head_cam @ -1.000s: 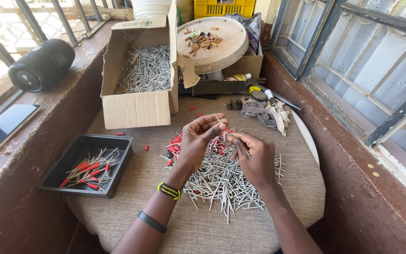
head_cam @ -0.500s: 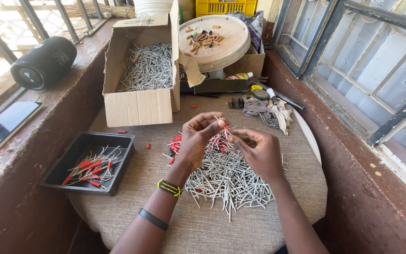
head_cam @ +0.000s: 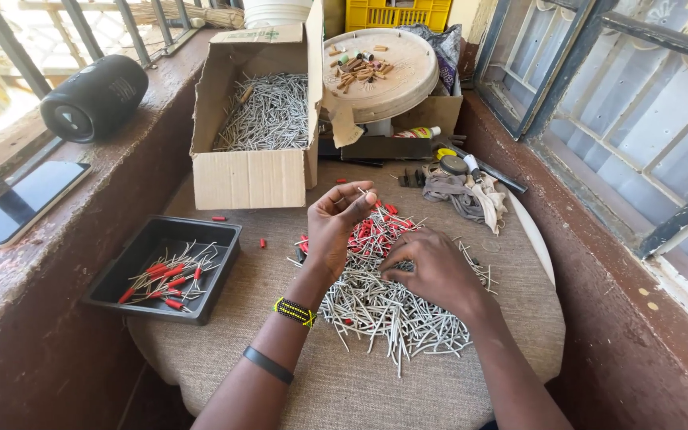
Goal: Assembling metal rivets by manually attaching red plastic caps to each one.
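A heap of thin grey metal pins [head_cam: 396,306] lies on a cloth-covered round table [head_cam: 280,374], with a cluster of small red sleeves [head_cam: 372,232] at its far side. My left hand [head_cam: 336,227] is raised above the heap and pinches one pin between thumb and fingertips. My right hand [head_cam: 431,267] rests palm down on the heap, its fingertips closing on pins near the red sleeves. A black tray [head_cam: 121,287] at the left holds several pins tipped with red sleeves.
An open cardboard box [head_cam: 252,179] full of grey pins stands at the back left. Behind are a round beige lid [head_cam: 404,80] with small parts, a rag with tools [head_cam: 463,191], a black speaker [head_cam: 93,95] and a phone [head_cam: 17,203] on the left ledge.
My right hand has dropped from beside the left hand down onto the heap. The left hand stays raised with a pin.
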